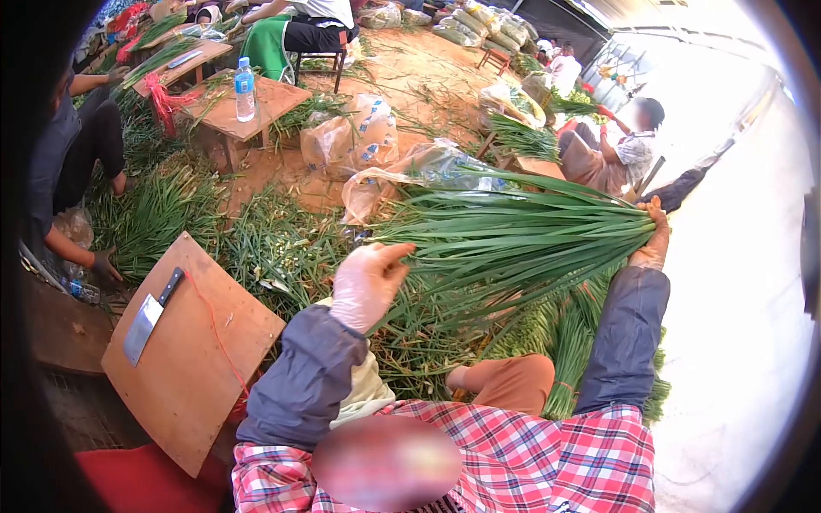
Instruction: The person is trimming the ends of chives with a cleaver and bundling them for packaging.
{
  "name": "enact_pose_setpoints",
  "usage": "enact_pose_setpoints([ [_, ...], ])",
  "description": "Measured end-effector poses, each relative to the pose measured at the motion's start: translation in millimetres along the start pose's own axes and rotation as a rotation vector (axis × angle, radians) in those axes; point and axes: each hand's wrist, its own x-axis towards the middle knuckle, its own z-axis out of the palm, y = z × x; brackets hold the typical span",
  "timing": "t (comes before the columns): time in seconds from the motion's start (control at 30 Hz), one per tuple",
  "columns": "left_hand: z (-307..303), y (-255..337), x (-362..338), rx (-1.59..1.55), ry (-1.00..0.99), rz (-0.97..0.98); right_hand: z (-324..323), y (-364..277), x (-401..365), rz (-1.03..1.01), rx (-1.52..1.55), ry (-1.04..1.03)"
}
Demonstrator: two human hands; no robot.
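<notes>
Right hand point(652, 244) is closed tight round one end of the bundle of green stalks point(522, 235), holding it roughly level. Left hand point(368, 284), gloved and half-curled, touches the bundle's loose leaf tips; can't tell if it pinches any. Cleaver point(147, 318) lies on a tilted wooden counter point(188, 376), well left of and below the bundle. Plastic bags point(351, 137) sit just beyond the bundle. Water bottle point(245, 88) stands far beyond it, leftward.

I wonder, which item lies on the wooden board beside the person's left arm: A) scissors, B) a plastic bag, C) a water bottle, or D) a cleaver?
D: a cleaver with a dark handle lies on the wooden board, left of the left hand.
</notes>
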Motion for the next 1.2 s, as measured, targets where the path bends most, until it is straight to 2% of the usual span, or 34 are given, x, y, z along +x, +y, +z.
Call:
enact_pose_setpoints([
  [0.03, 9.0, -1.0, 4.2, -0.119, -0.044, 0.014, 1.4, -0.4, -1.7, 0.013, 0.004, -0.015],
  [0.17, 30.0, 8.2, 13.2, -0.100, -0.200, -0.003, 10.2, -3.8, -12.6, 0.043, 0.015, -0.032],
  [0.3, 55.2, 3.1, 15.7, -0.263, -0.188, 0.007, 5.5, -2.3, -11.5, 0.072, 0.010, -0.027],
  [0.53, 69.1, 7.0, 21.0, -0.195, -0.168, -0.154, 12.6, -2.8, -19.4, 0.052, 0.063, -0.048],
  [0.67, 81.4, -0.1, 18.9, -0.287, -0.149, -0.102, 9.5, -5.7, -19.6, 0.074, 0.060, -0.049],
  [0.77, 79.1, 7.1, 18.0, -0.107, -0.174, -0.071, 12.3, -6.5, -20.5, 0.052, 0.061, -0.029],
  [0.9, 94.2, -0.3, 21.4, -0.076, -0.203, -0.126, 14.6, -9.0, -22.8, 0.078, 0.037, 0.000],
  [1.0, 96.1, 5.5, 23.3, -0.801, -0.074, -0.478, 0.9, -9.7, -13.7, 0.107, 0.029, -0.052],
  [1.03, 90.1, 6.7, 26.7, -0.878, -0.087, -0.545, 0.3, -8.6, -13.4, 0.100, 0.018, -0.046],
  [1.07, 93.9, 0.6, 27.2, -0.960, 0.019, -0.637, -0.5, -7.3, -14.2, 0.095, 0.007, -0.038],
  [1.13, 95.8, -33.2, 27.7, -0.837, 0.001, -0.751, -1.0, -3.5, -10.5, 0.076, 0.001, -0.014],
  [1.2, 92.6, -47.0, 15.2, -0.519, 0.236, -0.463, -11.5, -0.3, -2.7, 0.033, -0.018, 0.039],
])
